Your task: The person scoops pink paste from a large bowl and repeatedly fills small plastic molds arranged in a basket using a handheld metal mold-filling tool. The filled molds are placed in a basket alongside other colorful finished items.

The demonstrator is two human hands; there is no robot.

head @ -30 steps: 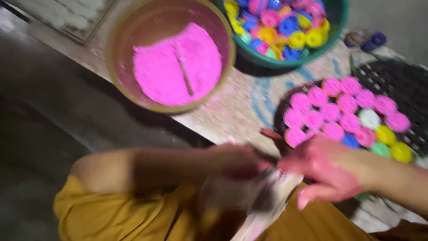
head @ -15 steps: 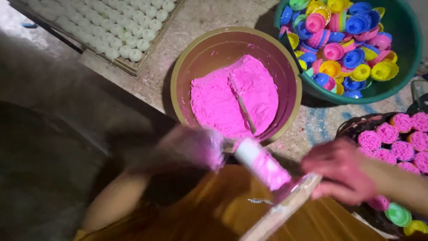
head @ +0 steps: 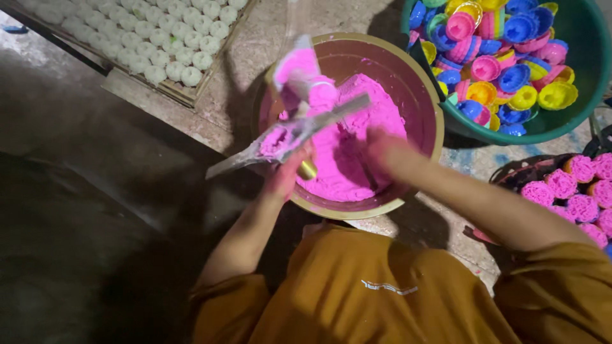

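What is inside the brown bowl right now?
The brown bowl holds bright pink powder. The right hand presses into it; the left hand holds a flat stick above. The bowl's bottom is covered.

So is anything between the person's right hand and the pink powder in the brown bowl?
Nothing visible. The right hand is already inside the brown bowl, resting on the pink powder. The left hand holds a powder-caked flat stick over the bowl's left side, clear of the right hand.
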